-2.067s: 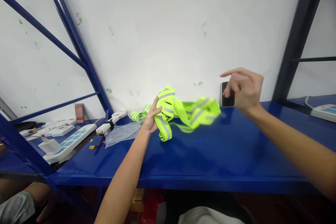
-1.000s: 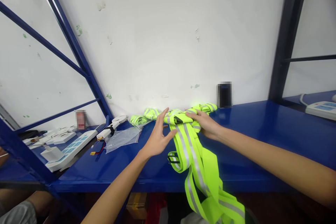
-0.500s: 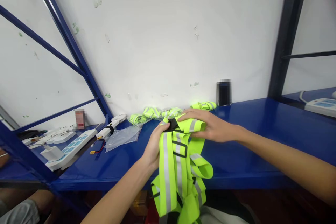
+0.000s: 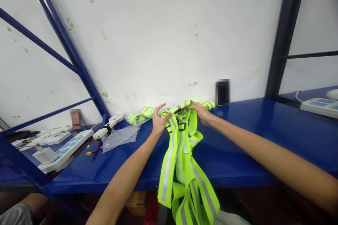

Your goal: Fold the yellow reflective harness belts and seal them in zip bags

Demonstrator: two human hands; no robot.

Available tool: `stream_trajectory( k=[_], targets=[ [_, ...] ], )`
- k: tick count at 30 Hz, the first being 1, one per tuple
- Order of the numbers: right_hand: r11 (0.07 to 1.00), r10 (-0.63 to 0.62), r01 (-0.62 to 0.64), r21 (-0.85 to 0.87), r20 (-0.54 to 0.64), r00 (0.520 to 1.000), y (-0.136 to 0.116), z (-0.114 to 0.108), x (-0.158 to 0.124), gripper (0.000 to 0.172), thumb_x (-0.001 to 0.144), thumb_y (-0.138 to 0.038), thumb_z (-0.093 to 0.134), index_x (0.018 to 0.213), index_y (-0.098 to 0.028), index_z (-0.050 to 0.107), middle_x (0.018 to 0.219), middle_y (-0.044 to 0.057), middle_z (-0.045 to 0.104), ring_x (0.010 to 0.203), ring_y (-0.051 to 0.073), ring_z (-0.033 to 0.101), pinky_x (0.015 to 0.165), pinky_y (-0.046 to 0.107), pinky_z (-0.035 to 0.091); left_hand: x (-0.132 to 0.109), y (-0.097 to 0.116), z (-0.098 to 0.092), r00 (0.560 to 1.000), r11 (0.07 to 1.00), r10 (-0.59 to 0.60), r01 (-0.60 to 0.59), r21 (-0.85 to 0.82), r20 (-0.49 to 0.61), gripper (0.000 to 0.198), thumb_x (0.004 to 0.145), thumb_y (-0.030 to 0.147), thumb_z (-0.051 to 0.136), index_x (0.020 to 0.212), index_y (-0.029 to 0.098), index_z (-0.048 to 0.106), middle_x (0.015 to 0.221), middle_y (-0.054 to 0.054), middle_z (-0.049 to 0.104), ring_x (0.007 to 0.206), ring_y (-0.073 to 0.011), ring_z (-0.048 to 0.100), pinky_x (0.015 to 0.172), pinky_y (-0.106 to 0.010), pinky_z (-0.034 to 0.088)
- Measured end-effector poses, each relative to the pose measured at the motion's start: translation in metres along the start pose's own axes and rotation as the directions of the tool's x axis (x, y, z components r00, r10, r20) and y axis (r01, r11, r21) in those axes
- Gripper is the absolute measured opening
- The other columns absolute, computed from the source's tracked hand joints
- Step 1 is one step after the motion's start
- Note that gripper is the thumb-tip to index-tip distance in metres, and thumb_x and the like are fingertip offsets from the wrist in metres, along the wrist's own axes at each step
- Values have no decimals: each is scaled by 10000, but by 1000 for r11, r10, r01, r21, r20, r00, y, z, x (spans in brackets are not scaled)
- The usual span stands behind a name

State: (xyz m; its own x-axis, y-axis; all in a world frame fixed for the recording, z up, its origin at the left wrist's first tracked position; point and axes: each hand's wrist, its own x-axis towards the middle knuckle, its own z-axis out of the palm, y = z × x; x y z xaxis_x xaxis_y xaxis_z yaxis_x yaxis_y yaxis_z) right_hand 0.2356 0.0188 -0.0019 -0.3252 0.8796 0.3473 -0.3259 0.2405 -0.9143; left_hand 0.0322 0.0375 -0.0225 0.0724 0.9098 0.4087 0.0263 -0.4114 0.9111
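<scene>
A neon yellow reflective vest (image 4: 182, 154) with grey stripes and black buckles hangs over the front edge of the blue shelf (image 4: 237, 147). My left hand (image 4: 160, 121) pinches its top edge at the left. My right hand (image 4: 200, 112) grips the top of the vest at the right, fingers curled over the straps. More folded yellow vest pieces (image 4: 142, 114) lie against the wall behind my left hand.
A clear plastic bag (image 4: 121, 137) and a small white fan (image 4: 109, 126) lie left of the vest. White power strips (image 4: 63, 147) fill the far left shelf; another (image 4: 317, 103) sits far right. A dark phone (image 4: 222, 92) leans on the wall. Another person's arm (image 4: 21, 211) shows bottom left.
Both hands have lifted the vest's top edge back toward the wall and drawn it upright. Its lower straps now hang lower over the shelf edge.
</scene>
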Motion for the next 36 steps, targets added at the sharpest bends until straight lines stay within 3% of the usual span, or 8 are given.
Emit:
stream_trajectory(
  k=[3, 6, 12, 16, 23, 26, 31, 36],
  targets=[
    [998, -8, 20, 67, -172, 985, 10, 1, 5, 193, 729, -262, 636, 898, -176, 674, 843, 42, 729, 807, 227, 675, 765, 331, 521, 5, -10, 3, 976, 976, 188, -173, 130, -109, 651, 621, 474, 794, 1149, 146, 602, 457, 103, 339, 416, -51, 258, 434, -206, 189],
    [996, 50, -27, 90, -265, 963, 17, 3, 3, 155, 751, -285, 645, 872, -188, 657, 794, 46, 729, 757, 238, 684, 735, 350, 539, 0, -22, 3, 974, 962, 212, -195, 189, -76, 558, 617, 452, 796, 1054, 147, 627, 528, 59, 470, 453, -70, 346, 458, -209, 246],
    [988, 96, -50, 148, -325, 941, 19, 6, -4, 135, 789, -285, 646, 888, -198, 614, 765, 43, 715, 685, 225, 685, 686, 361, 564, -7, -25, -3, 967, 910, 255, -240, 338, 2, 426, 763, 465, 660, 1077, 178, 644, 772, -21, 599, 676, -147, 526, 600, -241, 391],
    [985, 136, -83, 151, -390, 911, 26, 5, -6, 171, 797, -289, 638, 941, -208, 594, 824, 51, 718, 747, 225, 691, 698, 347, 561, -3, -20, 3, 957, 914, 288, -287, 286, 40, 362, 811, 446, 617, 1076, 201, 642, 1069, -79, 616, 991, -200, 569, 816, -283, 454],
    [968, 250, -220, 121, -414, 875, 30, 12, -14, 200, 820, -349, 616, 954, -203, 595, 876, 85, 713, 757, 233, 669, 705, 364, 538, -14, -10, 2, 939, 893, 341, -340, 294, 50, 217, 756, 376, 685, 889, 206, 668, 971, -68, 633, 957, -206, 587, 890, -321, 437],
    [983, 177, -179, 39, -445, 878, 32, 13, -15, 192, 807, -382, 631, 887, -212, 591, 826, 73, 704, 771, 227, 654, 705, 335, 511, -17, -7, 5, 950, 890, 281, -311, 335, 135, 304, 748, 382, 685, 999, 212, 663, 1050, -85, 624, 989, -234, 575, 909, -349, 425],
    [984, -9, -55, -168, -357, 934, 32, 8, -12, 234, 753, -396, 684, 850, -203, 596, 778, 17, 679, 736, 187, 631, 668, 271, 477, -6, -19, 9, 974, 907, 15, -109, 408, 228, 615, 637, 315, 755, 1213, 204, 570, 1105, -98, 622, 1045, -290, 563, 950, -408, 394],
    [992, 86, -111, -63, -309, 947, 22, -3, -11, 173, 769, -355, 678, 835, -206, 621, 729, 10, 671, 653, 177, 618, 600, 277, 483, 8, -30, -6, 949, 957, -126, 39, 288, 291, 532, 652, 176, 621, 1182, 185, 584, 1053, -71, 648, 954, -227, 594, 853, -338, 442]
  ],
)
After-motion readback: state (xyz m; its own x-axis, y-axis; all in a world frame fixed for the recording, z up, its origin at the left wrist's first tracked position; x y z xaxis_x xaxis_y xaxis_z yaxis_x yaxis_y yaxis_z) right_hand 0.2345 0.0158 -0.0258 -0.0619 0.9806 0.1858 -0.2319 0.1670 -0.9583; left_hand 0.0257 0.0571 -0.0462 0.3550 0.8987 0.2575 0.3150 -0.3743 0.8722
